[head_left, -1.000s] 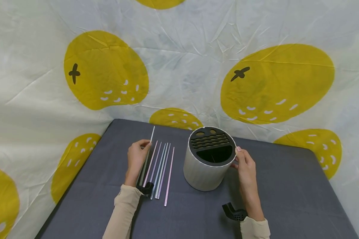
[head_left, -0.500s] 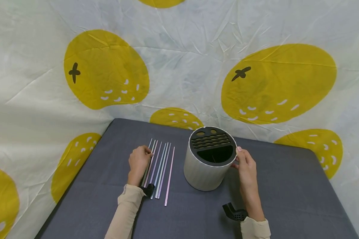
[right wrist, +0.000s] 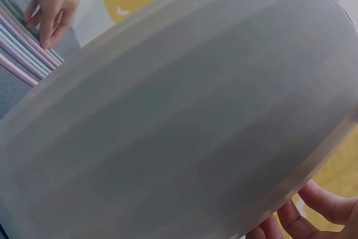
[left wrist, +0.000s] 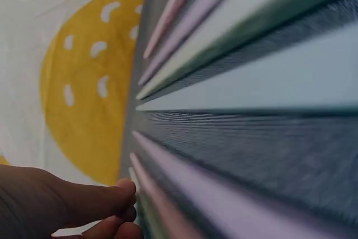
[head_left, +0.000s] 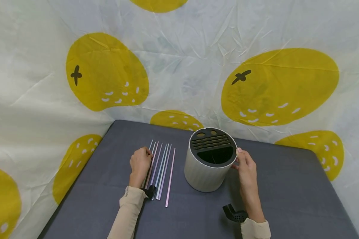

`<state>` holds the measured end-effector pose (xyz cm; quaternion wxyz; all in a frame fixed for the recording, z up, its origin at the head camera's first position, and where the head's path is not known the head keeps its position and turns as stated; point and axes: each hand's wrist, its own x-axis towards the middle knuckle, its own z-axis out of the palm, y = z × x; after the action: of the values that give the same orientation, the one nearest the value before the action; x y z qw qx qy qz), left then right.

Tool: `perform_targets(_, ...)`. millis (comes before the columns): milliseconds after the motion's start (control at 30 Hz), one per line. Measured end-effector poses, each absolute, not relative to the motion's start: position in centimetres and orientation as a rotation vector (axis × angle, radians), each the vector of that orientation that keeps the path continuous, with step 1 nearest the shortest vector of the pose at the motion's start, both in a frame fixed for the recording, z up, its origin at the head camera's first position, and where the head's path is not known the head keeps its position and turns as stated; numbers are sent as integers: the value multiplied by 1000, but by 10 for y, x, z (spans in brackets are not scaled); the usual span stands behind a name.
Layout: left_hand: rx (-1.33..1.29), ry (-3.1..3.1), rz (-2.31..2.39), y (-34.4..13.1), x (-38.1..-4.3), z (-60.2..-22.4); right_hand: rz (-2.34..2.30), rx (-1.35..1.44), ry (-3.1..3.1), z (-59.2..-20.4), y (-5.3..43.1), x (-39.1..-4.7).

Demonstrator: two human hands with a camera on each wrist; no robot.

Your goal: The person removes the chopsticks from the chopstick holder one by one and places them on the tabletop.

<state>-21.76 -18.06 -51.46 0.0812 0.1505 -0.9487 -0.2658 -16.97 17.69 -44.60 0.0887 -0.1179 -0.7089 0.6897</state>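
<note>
Several thin pastel sticks (head_left: 169,177) lie side by side, roughly parallel, on the dark grey table. At the left end of the row, my left hand (head_left: 140,164) pinches a pale green stick (left wrist: 146,211) with thumb and fingertips, near its far tip. That stick lies low, next to a pink one, and the hand covers part of it in the head view. A ribbed, off-white round pen holder (head_left: 204,179) stands upright to the right of the sticks. Its black top has round holes, wavy slots and a half-moon opening. My right hand (head_left: 246,172) holds its right side, thumb at the rim.
Dark grey cloth (head_left: 107,212) covers the table. Behind it hangs a white curtain (head_left: 185,76) printed with yellow fruit. Each wrist carries a black camera mount, such as the right mount (head_left: 235,213). One pink stick (head_left: 171,176) lies slightly apart, nearest the pen holder.
The stick in my left hand has come down and back toward me, its far tip now in line with the others. My right hand and the pen holder have stayed put.
</note>
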Motion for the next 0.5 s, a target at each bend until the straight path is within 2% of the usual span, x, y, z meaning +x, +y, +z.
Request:
perform_targets(233,327,-2724,-941,-185,-211,-502,1968,-320,-2297,-441,191,-164)
perform_targets(500,84,-2751,-962,-222,-183,-503,1719,-41,-2627,-435,221,-146)
